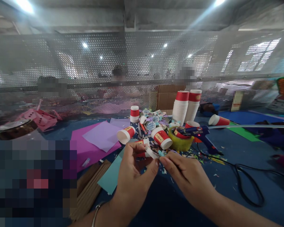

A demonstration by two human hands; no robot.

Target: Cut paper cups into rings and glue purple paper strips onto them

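Note:
My left hand (136,178) pinches a small white paper piece (151,153) between thumb and fingers, over the near middle of the table. Close against it, my right hand (186,173) is closed around a small tool (160,153) with a light-blue part and what looks like a thin metal blade. Most of that tool is hidden in my fingers. Just beyond my hands lie a tipped red and white paper cup (161,138) and another tipped paper cup (126,134). A teal paper sheet (112,173) lies to the left of my left hand.
A blue glue gun (198,134) with a glue stick rests on a yellow tape roll (181,142); its black cable (238,176) loops right. Stacked cups (180,108) stand behind a scrap pile (153,121). Purple sheets (101,135) and cardboard strips (92,189) lie left.

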